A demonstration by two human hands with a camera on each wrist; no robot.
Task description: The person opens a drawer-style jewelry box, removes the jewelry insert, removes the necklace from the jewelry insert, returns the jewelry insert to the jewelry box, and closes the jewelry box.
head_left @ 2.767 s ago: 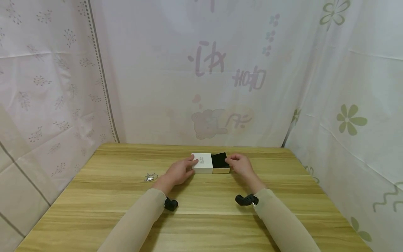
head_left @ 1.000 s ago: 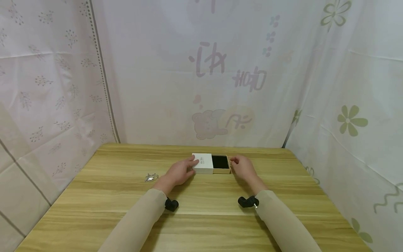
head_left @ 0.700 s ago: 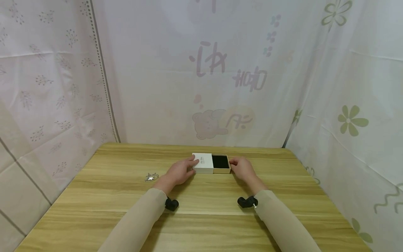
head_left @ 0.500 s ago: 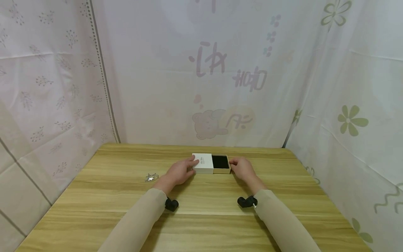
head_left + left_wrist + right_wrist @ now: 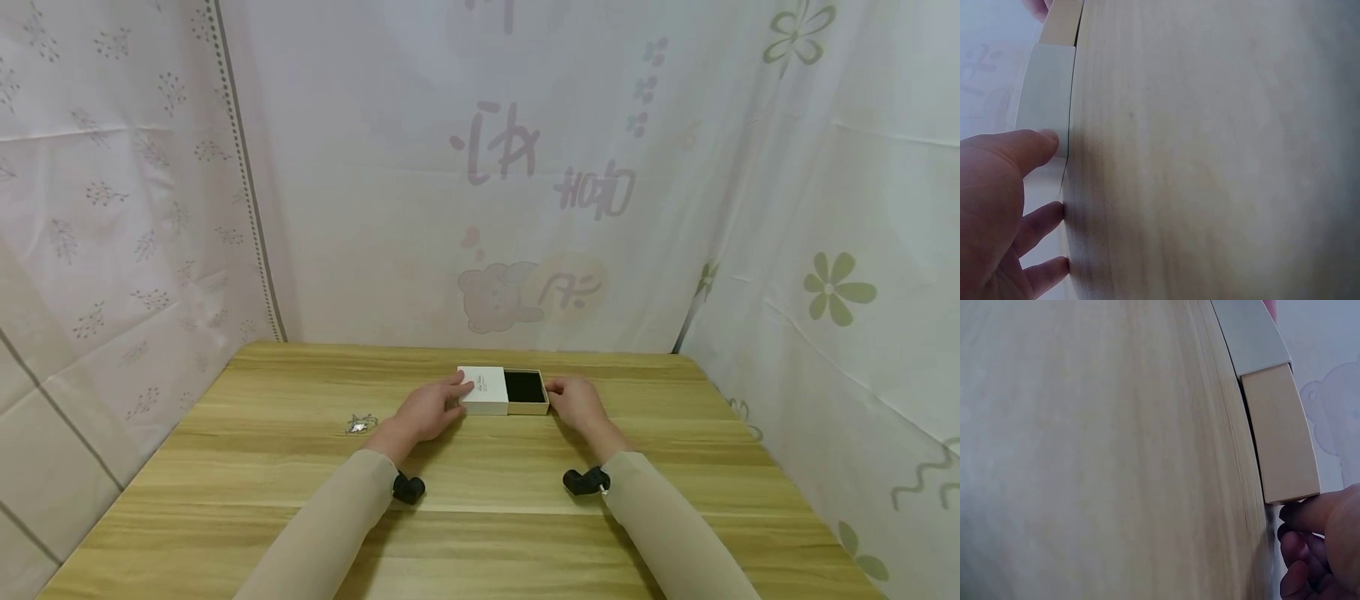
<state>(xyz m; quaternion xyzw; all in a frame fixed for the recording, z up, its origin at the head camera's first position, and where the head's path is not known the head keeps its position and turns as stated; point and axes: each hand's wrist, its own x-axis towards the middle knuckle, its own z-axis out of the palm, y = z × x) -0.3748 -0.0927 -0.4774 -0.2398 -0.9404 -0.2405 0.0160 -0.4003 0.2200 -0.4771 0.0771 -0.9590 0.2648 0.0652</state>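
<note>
A small white slide-out box (image 5: 483, 391) with printed lettering lies near the far side of the table, its inner drawer (image 5: 528, 408) pulled out to the right. Inside the drawer lies a flat black pad (image 5: 525, 386). My left hand (image 5: 426, 408) grips the outer sleeve at its left end, thumb along the near side in the left wrist view. At the drawer's right end is my right hand (image 5: 577, 402). Its thumb and curled fingers meet right at the tan end wall in the right wrist view; whatever is between the fingertips is hidden.
A silvery chain necklace (image 5: 362, 423) lies in a small heap on the wooden table (image 5: 480, 533), left of the left hand. Patterned white curtains (image 5: 375, 208) hang behind the table and along both sides.
The black pad, tilted up by my right fingers earliest on, now lies flat in the drawer. My right hand has shifted to the drawer's outer end; the left has stayed put.
</note>
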